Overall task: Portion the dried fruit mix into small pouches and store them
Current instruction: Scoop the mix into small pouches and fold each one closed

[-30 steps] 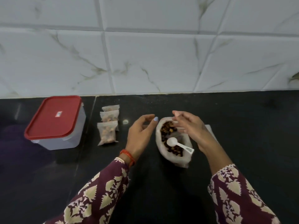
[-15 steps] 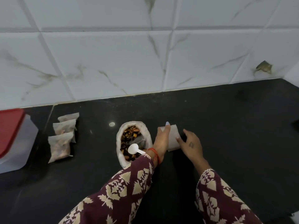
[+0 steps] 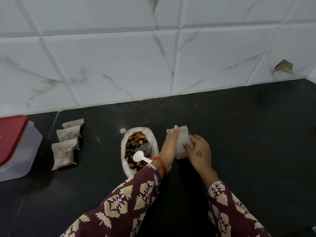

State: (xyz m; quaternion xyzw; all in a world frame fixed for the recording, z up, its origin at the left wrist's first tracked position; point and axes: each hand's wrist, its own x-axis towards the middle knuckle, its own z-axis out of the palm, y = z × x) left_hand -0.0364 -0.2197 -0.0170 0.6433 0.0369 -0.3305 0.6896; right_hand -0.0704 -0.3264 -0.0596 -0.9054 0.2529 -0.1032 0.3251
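A black counter (image 3: 239,134) runs along a white marble-veined tiled wall (image 3: 119,65). At the counter's left edge stands a clear box (image 3: 20,156) with a red lid (image 3: 10,137). Between the box and the counter's middle, three filled pouches (image 3: 65,146) lie overlapping in a row running back toward the wall. Near the middle sits the open bag (image 3: 138,149) of dried fruit mix, a white scoop (image 3: 139,156) resting on its contents.

Just right of the bag, an empty pouch (image 3: 182,142) lies flat on the counter. The left hand (image 3: 170,147) reaches across the bag, fingers straight, resting on the pouch's left side. The right hand (image 3: 199,151) rests its fingertips on the right side, fingers loosely extended.

Handling judgement: the pouch is thin, light and limp. It will slide on the polished counter and collapse when lifted. Pinch it at the mouth's rim, one side per hand, and spread it before scooping. The filled pouches are soft and lumpy; lift them by the body.
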